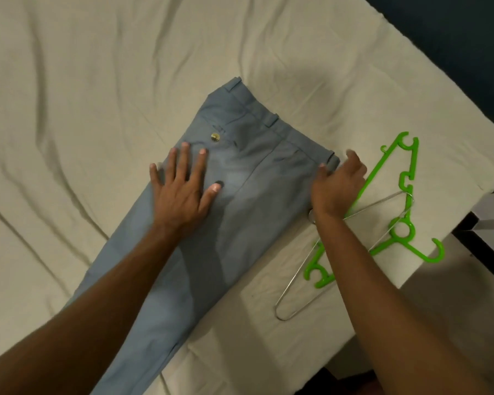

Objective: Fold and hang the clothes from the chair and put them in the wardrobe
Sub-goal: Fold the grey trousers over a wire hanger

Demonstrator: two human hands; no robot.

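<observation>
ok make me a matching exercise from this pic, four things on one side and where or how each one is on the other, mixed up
Things:
1. trousers
2. green hanger
3. left hand
4. right hand

States:
A. pinching the waistband corner
B. laid flat across the sheet, button up
C. lying at the bed's right edge with a wire hanger
D. fingers spread, pressing flat on the fabric

Pairs: 1-B, 2-C, 3-D, 4-A

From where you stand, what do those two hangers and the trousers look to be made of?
Green hanger: likely moulded plastic, bright uniform colour, thick glossy bars. Thin hanger: apparently metal wire, silvery and slender. Trousers: smooth blue-grey woven cloth, matte, with a shiny brass-coloured button; the fibre can't be told.
</observation>
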